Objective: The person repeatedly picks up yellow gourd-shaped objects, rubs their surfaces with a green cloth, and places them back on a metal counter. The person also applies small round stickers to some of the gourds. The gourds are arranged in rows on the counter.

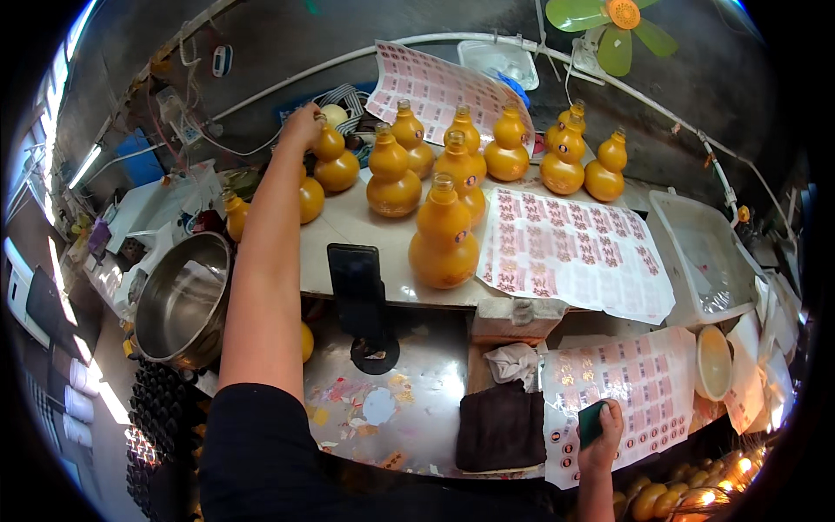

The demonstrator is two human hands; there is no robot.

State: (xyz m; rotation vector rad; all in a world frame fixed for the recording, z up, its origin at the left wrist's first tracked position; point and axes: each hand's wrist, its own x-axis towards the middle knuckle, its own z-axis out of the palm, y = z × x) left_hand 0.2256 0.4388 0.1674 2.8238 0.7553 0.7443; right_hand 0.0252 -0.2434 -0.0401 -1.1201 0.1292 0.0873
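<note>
My left arm stretches to the back left, where my left hand (303,128) is closed at the neck of a yellow gourd-shaped bottle (337,171); the fingers partly hide its top. More gourd bottles of the same kind, several of them, stand upright on the raised shelf, the nearest gourd bottle (444,248) close to the front edge. At the lower right my right hand (603,435) grips a small flat dark green piece (591,424), like a scraper. It is over a printed sticker sheet (644,383) with pink and gold marks.
Another sticker sheet (570,248) lies on the shelf, and a third sheet (426,87) leans at the back. A phone on a stand (357,283) rises in front of the shelf. Around are a metal pot (183,300), a dark folded cloth (500,428), a plastic tub (687,235) and a green fan (622,17).
</note>
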